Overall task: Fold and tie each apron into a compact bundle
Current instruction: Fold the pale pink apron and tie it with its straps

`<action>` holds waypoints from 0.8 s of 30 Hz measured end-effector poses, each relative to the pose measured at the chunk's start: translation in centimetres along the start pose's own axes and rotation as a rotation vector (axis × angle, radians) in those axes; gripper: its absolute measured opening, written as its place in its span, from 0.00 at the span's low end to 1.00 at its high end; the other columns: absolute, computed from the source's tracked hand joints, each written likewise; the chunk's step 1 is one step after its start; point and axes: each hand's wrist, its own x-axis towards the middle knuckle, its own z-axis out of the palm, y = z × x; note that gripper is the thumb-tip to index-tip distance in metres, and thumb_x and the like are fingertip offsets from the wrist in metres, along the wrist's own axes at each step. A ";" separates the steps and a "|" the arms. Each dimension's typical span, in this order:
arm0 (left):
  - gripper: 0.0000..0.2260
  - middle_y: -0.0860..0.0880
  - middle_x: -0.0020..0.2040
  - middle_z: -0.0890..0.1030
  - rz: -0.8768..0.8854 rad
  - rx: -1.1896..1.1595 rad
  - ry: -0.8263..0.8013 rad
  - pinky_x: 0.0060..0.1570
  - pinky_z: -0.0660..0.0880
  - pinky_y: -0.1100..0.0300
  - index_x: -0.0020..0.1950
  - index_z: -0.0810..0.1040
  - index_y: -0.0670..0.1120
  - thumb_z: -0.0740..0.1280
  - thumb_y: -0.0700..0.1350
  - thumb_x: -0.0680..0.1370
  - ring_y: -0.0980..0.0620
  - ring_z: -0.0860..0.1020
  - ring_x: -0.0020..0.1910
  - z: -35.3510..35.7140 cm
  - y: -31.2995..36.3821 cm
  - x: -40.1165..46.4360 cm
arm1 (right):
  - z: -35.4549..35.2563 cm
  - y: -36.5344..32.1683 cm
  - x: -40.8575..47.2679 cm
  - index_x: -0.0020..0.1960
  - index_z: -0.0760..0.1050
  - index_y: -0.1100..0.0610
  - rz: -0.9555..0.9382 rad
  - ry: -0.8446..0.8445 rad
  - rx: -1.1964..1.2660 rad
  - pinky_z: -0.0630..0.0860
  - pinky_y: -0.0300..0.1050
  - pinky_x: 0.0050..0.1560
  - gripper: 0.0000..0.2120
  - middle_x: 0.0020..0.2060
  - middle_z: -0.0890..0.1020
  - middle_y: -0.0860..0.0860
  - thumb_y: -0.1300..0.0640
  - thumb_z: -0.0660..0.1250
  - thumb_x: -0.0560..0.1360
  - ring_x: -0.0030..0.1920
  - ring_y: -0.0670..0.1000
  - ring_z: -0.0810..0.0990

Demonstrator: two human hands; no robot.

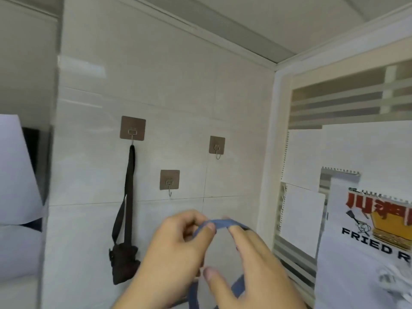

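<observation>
A blue apron strap [219,223] forms a loop raised in front of the tiled wall. My left hand [176,253] pinches the loop's top at its left end, thumb against fingers. My right hand [252,266] holds the same strap at its right end, fingers over the top and thumb below. More of the blue strap [194,293] hangs down between my hands to the frame's bottom edge. The apron's body is out of view.
Three brown adhesive hooks are on the wall: an upper left hook [133,128] with a dark small bag [123,262] hanging from it, a bare middle hook [169,180] and a bare right hook [217,146]. Paper sheets and a printed poster [376,224] cover the window at right.
</observation>
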 end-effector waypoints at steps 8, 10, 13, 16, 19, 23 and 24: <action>0.09 0.51 0.33 0.84 0.058 0.406 0.352 0.31 0.78 0.62 0.43 0.83 0.49 0.67 0.45 0.83 0.55 0.84 0.29 -7.7 -4.7 13.9 | 9.5 1.0 17.1 0.81 0.58 0.39 -0.011 -0.112 0.242 0.74 0.47 0.70 0.33 0.77 0.67 0.42 0.57 0.64 0.81 0.73 0.48 0.72; 0.10 0.52 0.34 0.85 0.085 0.525 0.395 0.35 0.81 0.59 0.44 0.83 0.51 0.66 0.44 0.83 0.55 0.84 0.31 -8.3 -6.5 15.8 | 11.0 1.1 19.3 0.81 0.60 0.42 -0.003 -0.137 0.254 0.78 0.46 0.65 0.36 0.74 0.71 0.45 0.64 0.62 0.78 0.68 0.51 0.76; 0.08 0.51 0.37 0.84 0.115 0.734 0.426 0.38 0.83 0.52 0.47 0.83 0.48 0.66 0.46 0.83 0.53 0.82 0.34 -9.4 -9.6 17.7 | 13.8 1.1 21.4 0.79 0.64 0.44 0.012 -0.148 0.270 0.80 0.46 0.59 0.36 0.64 0.76 0.48 0.68 0.61 0.75 0.61 0.52 0.78; 0.10 0.48 0.38 0.83 0.060 0.960 0.318 0.37 0.82 0.52 0.45 0.83 0.46 0.65 0.46 0.83 0.51 0.80 0.35 -9.6 -12.6 18.4 | 16.3 2.3 21.9 0.76 0.66 0.49 0.089 -0.246 0.260 0.80 0.44 0.51 0.31 0.57 0.77 0.49 0.66 0.62 0.75 0.54 0.50 0.77; 0.10 0.48 0.38 0.83 -0.037 1.005 0.206 0.39 0.82 0.54 0.44 0.83 0.45 0.66 0.46 0.82 0.50 0.81 0.36 -9.5 -15.2 18.0 | 17.6 3.9 21.0 0.77 0.66 0.50 0.154 -0.395 0.240 0.74 0.37 0.42 0.30 0.58 0.80 0.51 0.65 0.61 0.77 0.47 0.46 0.77; 0.12 0.49 0.36 0.83 -0.025 0.877 0.210 0.40 0.84 0.51 0.43 0.83 0.45 0.66 0.46 0.83 0.53 0.81 0.33 -8.5 -16.0 17.1 | 17.4 5.7 18.7 0.75 0.68 0.48 0.192 -0.390 0.270 0.78 0.36 0.45 0.28 0.50 0.84 0.49 0.65 0.60 0.77 0.47 0.44 0.81; 0.11 0.50 0.35 0.83 -0.016 0.823 0.199 0.40 0.84 0.51 0.42 0.82 0.46 0.66 0.46 0.83 0.53 0.81 0.33 -8.0 -15.9 16.8 | 17.3 6.1 18.3 0.74 0.70 0.48 0.200 -0.379 0.272 0.80 0.39 0.48 0.28 0.51 0.84 0.49 0.65 0.60 0.76 0.49 0.45 0.81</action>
